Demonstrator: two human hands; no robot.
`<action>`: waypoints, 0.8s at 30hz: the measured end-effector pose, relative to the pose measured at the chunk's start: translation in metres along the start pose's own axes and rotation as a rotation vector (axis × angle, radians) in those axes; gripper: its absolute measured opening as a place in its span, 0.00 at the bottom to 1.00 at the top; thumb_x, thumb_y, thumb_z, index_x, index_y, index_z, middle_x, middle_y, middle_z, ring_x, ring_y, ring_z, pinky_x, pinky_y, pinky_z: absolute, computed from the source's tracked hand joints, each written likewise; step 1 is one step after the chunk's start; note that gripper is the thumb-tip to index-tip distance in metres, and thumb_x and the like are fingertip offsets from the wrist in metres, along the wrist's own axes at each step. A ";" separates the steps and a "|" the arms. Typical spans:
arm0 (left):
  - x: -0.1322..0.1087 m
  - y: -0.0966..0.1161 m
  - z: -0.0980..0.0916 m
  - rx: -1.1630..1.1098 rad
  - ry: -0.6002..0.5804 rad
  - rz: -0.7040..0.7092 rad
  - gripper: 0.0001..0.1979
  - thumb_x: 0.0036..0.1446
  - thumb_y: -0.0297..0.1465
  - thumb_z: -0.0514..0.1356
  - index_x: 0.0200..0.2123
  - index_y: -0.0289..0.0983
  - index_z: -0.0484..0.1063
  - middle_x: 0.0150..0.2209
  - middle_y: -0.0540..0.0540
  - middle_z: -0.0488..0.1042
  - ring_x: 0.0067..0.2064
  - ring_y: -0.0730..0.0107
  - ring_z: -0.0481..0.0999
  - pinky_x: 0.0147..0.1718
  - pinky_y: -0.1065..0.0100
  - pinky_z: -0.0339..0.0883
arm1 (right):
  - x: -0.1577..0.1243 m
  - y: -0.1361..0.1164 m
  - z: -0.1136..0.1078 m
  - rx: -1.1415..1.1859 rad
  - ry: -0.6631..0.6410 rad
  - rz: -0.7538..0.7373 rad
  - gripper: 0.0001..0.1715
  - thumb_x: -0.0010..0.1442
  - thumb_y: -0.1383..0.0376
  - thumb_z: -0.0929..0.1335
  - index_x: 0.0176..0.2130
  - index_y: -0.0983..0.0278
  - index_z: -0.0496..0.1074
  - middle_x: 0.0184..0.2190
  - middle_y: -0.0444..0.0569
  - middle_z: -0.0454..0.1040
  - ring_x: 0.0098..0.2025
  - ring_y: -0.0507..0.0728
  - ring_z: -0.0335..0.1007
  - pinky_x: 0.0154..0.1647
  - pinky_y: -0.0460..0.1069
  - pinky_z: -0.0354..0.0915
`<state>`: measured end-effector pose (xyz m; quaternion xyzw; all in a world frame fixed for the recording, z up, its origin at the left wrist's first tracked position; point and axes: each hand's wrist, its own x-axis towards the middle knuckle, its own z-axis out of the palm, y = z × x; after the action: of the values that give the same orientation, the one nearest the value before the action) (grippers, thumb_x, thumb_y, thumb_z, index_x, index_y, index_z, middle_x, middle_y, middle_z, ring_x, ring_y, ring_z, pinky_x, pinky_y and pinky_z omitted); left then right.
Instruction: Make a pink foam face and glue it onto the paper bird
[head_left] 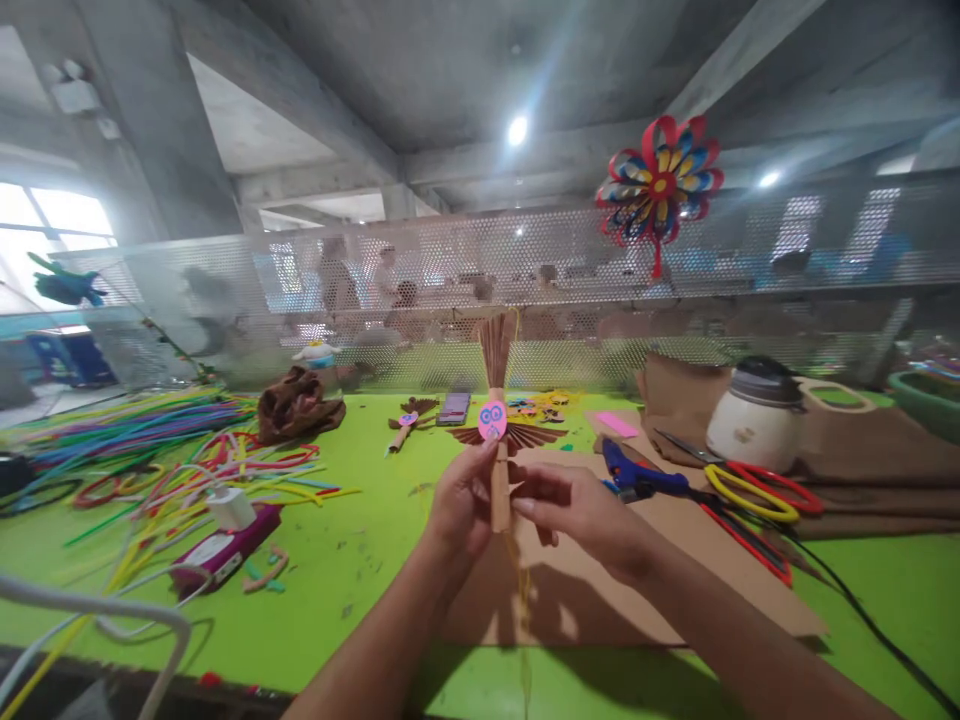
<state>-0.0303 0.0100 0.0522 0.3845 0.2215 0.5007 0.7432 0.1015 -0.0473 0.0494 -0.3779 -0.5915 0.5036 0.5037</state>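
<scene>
A brown paper figure (501,485) stands upright between my hands, with a pink face disc (493,420), fanned paper wings at the sides and a fanned tuft on top. My left hand (466,500) is closed on its body, the thumb just under the disc. The fingers of my right hand (570,505) are curled at the right side of the body; whether they grip it is unclear. A thin yellow string hangs below the figure. Under the hands lies a brown cardboard sheet (637,600). A smaller similar figure (407,422) lies farther back.
Right: blue glue gun (641,475), yellow-handled scissors (752,492), white kettle (754,415), brown paper (885,470) and a black cable. Left: colourful pipe cleaners (150,430), a purple power strip (225,548) and a white cable. A phone (453,408) lies behind; a mesh partition (420,300) stands beyond.
</scene>
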 end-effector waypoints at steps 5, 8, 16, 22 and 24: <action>0.000 -0.002 0.001 -0.003 -0.036 -0.025 0.09 0.60 0.34 0.55 0.35 0.32 0.68 0.31 0.49 0.69 0.29 0.74 0.70 0.26 0.70 0.67 | 0.003 0.003 0.005 -0.086 0.045 -0.031 0.17 0.49 0.54 0.70 0.30 0.65 0.73 0.22 0.42 0.66 0.19 0.46 0.54 0.19 0.45 0.53; -0.001 -0.002 0.002 0.020 -0.082 -0.052 0.10 0.60 0.35 0.55 0.34 0.32 0.68 0.28 0.50 0.69 0.25 0.75 0.69 0.23 0.71 0.65 | 0.004 0.004 0.002 -0.160 0.069 -0.054 0.17 0.52 0.53 0.67 0.26 0.65 0.70 0.19 0.41 0.63 0.19 0.47 0.55 0.20 0.45 0.55; 0.003 -0.002 -0.001 0.011 -0.100 0.108 0.09 0.54 0.33 0.61 0.33 0.32 0.71 0.29 0.46 0.73 0.32 0.71 0.72 0.33 0.70 0.65 | -0.010 0.006 0.009 -0.595 0.149 -0.192 0.20 0.61 0.60 0.59 0.21 0.64 0.64 0.19 0.44 0.66 0.23 0.50 0.60 0.26 0.47 0.54; 0.001 -0.001 0.003 -0.001 -0.160 0.122 0.10 0.54 0.35 0.61 0.32 0.33 0.68 0.26 0.47 0.71 0.30 0.68 0.72 0.32 0.67 0.65 | -0.017 0.015 0.012 -0.842 0.115 -0.227 0.17 0.60 0.63 0.59 0.22 0.63 0.62 0.21 0.47 0.69 0.23 0.52 0.61 0.26 0.48 0.50; 0.000 -0.001 0.005 0.000 -0.177 0.119 0.10 0.54 0.36 0.60 0.31 0.33 0.67 0.25 0.48 0.70 0.28 0.68 0.72 0.29 0.67 0.64 | -0.018 0.015 0.011 -0.882 0.106 -0.223 0.17 0.60 0.63 0.59 0.22 0.63 0.63 0.22 0.49 0.70 0.24 0.53 0.62 0.26 0.48 0.50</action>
<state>-0.0261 0.0077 0.0541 0.4397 0.1321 0.5080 0.7288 0.0936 -0.0633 0.0309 -0.5155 -0.7600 0.1264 0.3752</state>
